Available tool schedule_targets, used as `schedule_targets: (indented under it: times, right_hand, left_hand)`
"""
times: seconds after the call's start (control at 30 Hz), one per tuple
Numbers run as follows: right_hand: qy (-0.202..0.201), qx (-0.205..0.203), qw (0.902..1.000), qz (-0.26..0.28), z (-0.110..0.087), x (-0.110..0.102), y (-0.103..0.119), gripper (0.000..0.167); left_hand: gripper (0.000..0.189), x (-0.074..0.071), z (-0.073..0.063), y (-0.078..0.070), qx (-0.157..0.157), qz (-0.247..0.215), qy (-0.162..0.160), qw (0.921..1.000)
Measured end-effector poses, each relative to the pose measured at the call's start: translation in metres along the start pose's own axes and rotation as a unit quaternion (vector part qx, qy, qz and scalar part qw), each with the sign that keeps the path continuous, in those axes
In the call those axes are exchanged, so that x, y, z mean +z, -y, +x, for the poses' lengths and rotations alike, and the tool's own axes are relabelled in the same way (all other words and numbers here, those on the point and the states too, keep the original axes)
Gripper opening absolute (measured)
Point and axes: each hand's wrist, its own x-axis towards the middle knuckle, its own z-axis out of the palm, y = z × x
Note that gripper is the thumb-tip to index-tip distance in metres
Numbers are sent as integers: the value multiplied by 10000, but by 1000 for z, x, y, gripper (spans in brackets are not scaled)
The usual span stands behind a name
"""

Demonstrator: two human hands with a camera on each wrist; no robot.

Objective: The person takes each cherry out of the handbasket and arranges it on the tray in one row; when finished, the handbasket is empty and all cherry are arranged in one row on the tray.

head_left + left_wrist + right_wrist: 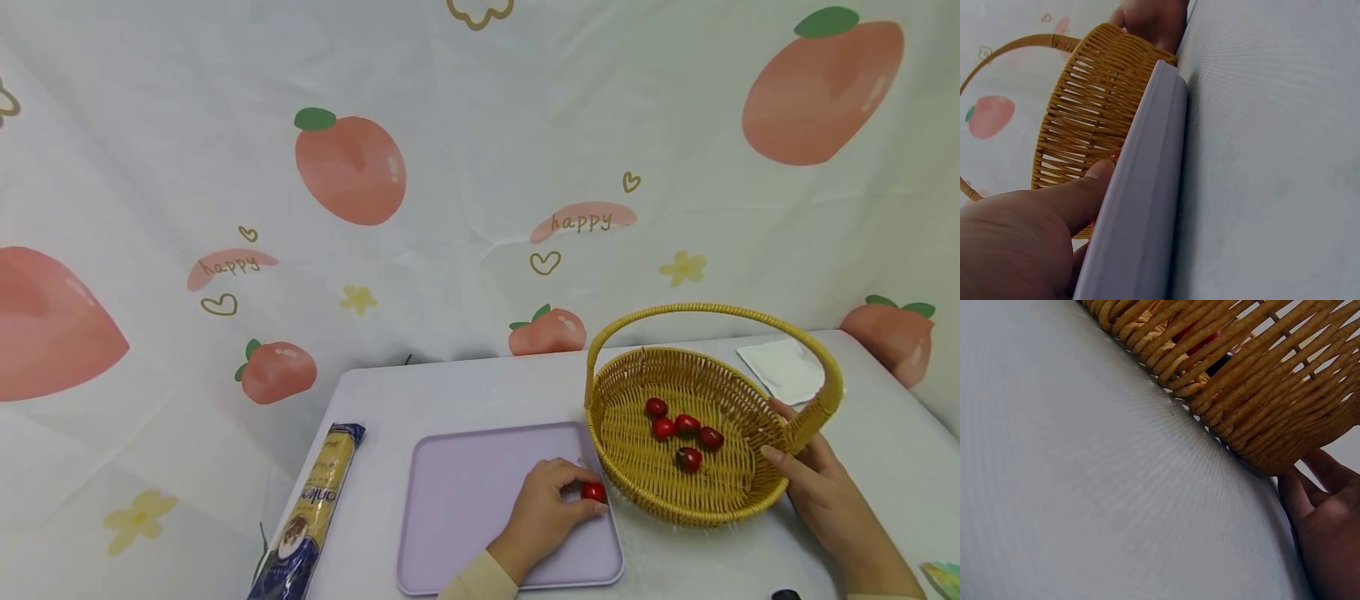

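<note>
My left hand (542,510) pinches a small red fruit (594,492), like a cherry tomato, between thumb and fingers. It is over the right edge of a lilac tray (465,492). Right of the tray stands a yellow woven basket (637,479) with a tall handle. Several similar red fruits (687,425) lie inside on its bottom. My right hand (819,492) grips the basket's right side near the handle's foot, thumb at the rim. In the left wrist view the tray's edge (1141,181) hides most of the pinched fruit. The right wrist view has the basket's woven wall (1260,381) beside my fingers.
A yellow and blue packet (311,508) lies left of the tray. Behind the basket is a white flat packet (780,369). A dark round object (786,595) shows at the front edge of view. A fruit-print cloth (450,167) hangs behind the table.
</note>
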Motion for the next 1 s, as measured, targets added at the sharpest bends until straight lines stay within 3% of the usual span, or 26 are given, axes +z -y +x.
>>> schedule_targets:
  times: [0.2, 0.43, 1.0]
  right_hand:
    - [-31, 88, 10000, -29, -1, 0, 0, 70]
    - [5, 151, 9999, -73, -2, 0, 0, 70]
    - [34, 49, 9999, -87, -1, 0, 0, 69]
  left_hand:
    - [28, 1, -1, 2, -23, -62, 13, 10000]
    - [31, -2, -3, -1, -329, -471, 28, 9983]
    - [23, -2, -2, -4, -310, -301, 33, 9991]
